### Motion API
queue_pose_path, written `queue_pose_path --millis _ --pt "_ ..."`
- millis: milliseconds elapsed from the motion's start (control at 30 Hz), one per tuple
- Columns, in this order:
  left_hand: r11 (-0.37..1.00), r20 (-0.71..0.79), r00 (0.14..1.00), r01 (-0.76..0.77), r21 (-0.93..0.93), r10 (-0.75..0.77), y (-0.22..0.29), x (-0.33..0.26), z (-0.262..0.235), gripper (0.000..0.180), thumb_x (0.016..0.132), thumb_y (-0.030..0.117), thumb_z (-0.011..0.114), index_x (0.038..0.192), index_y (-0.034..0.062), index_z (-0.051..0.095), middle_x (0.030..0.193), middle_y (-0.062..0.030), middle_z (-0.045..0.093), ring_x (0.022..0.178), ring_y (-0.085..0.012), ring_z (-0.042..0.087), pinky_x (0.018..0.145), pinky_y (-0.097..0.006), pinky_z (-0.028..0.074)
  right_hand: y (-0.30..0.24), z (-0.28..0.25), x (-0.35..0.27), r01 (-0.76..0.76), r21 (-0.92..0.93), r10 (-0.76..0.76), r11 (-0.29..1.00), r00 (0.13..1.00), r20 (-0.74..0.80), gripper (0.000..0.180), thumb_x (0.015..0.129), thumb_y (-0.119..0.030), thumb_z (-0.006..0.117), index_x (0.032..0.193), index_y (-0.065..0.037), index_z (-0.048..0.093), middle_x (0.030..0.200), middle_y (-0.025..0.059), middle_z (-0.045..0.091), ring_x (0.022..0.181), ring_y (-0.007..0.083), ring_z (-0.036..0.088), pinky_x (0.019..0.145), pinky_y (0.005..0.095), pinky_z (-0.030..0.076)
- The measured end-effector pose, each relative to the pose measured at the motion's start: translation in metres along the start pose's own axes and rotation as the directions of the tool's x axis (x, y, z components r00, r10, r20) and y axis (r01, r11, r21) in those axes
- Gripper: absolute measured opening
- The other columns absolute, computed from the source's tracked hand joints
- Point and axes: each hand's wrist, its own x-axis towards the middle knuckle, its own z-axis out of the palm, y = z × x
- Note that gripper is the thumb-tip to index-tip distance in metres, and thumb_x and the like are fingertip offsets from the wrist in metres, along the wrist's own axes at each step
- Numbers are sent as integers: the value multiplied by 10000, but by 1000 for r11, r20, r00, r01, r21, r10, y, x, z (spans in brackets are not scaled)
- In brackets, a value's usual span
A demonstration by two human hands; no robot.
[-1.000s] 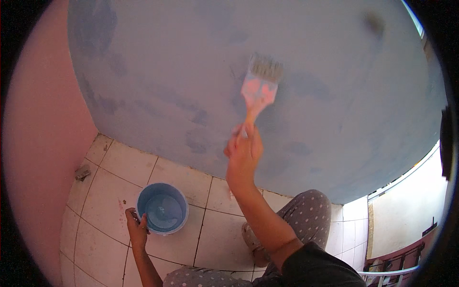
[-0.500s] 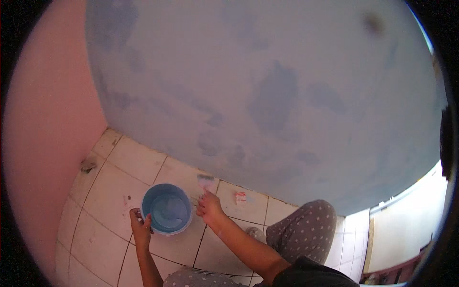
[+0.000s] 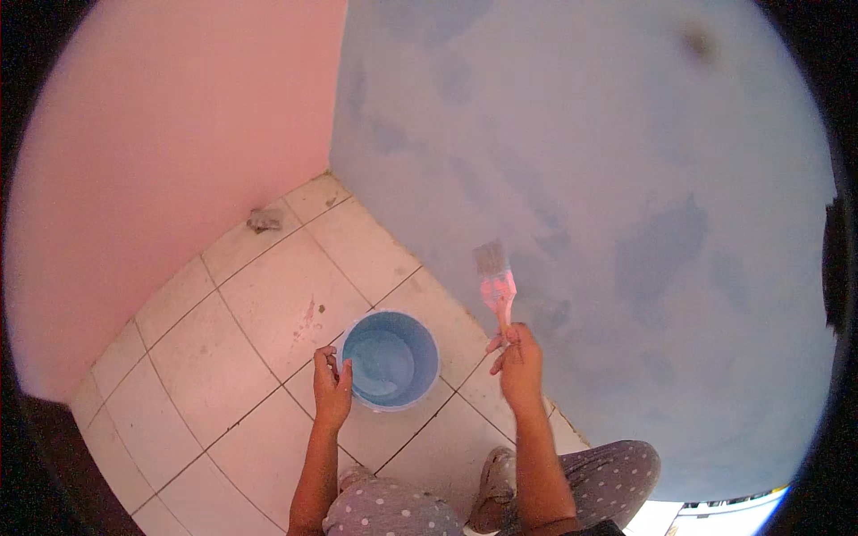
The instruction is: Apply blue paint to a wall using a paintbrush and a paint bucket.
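A round blue bucket stands upright on the tiled floor, with pale blue paint inside. My left hand is closed on its left rim, the thumb toward the inside. In my right hand is a paintbrush, gripped by the handle with the bristles pointing up and away from me. The brush is to the right of the bucket, in front of the blue-grey wall. Whether its bristles touch the wall I cannot tell. Darker blue patches mark that wall.
A pink wall meets the blue-grey wall at a corner. A greyish crumpled lump lies on the floor tiles by the pink wall. My bent knee and foot are close to the blue-grey wall.
The view has turned left, bringing more pink wall in. My right hand has raised the paintbrush from low by the floor to in front of the wall. My left hand stays at the bucket.
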Motion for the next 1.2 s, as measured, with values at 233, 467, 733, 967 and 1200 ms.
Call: queue_pose_path --millis 233,467,733,967,1200 --pt "974 -184 974 95 -207 -134 -2 -24 -14 287 919 90 598 1157 58 441 873 -9 404 700 -84 402 582 -232 371 -44 1 -2 299 -428 -42 853 856 516 177 841 -29 607 1016 -37 585 837 76 641 689 183 599 588 331 491" --pt "926 -187 954 161 -341 -234 2 -35 -18 280 939 147 600 1153 66 440 899 -2 397 669 -72 414 536 -221 364 -28 116 -12 757 -467 -252 457 614 748 246 701 -40 660 938 -77 605 905 144 636 846 343 649 710 436 516" --pt "931 -118 966 181 -316 -228 5 -38 -23 273 992 209 483 1214 81 386 943 -15 406 626 -61 462 420 -201 360 53 199 -17 929 -282 -83 241 309 947 144 655 -132 704 777 -55 710 864 188 672 780 356 676 626 461 539" --pt "974 -59 983 164 -156 -175 5 -42 -29 352 1018 303 415 1258 56 342 980 -59 430 659 -100 502 449 -225 421 39 184 19 840 -330 63 431 337 939 72 678 -150 652 703 -110 707 755 167 678 720 363 666 628 469 535" --pt "978 -6 988 149 -148 -152 9 -41 -34 371 1027 303 386 1267 27 322 992 -96 438 683 -131 531 480 -254 480 29 185 -10 764 -461 -181 452 585 791 111 684 -161 651 689 -60 698 745 177 672 739 361 674 641 460 542"
